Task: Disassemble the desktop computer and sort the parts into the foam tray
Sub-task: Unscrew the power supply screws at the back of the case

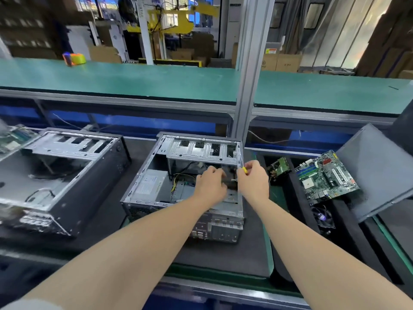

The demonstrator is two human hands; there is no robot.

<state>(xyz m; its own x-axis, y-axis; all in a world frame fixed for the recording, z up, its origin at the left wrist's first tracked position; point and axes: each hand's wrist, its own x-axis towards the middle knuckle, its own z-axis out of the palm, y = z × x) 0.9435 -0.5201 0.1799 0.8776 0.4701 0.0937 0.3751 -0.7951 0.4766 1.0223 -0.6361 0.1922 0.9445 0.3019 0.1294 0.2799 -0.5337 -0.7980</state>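
An open desktop computer case (145, 182) lies on its side in the middle of the bench, with its power supply (152, 183) and yellow-black cables (178, 179) still inside. My left hand (210, 183) reaches into the case under the drive cage (201, 148); its fingers are curled on something I cannot make out. My right hand (253, 179) grips a yellow-handled screwdriver (243, 168) at the case's right wall. The black foam tray (299, 198) to the right holds a green motherboard (326, 175), a hard drive (279, 167) and a fan (323, 217).
A second stripped case (62, 175) lies at the left. A grey side panel (380, 171) leans at the right over the tray. A vertical aluminium post (250, 74) rises behind the case, with a green shelf (134, 77) across the back.
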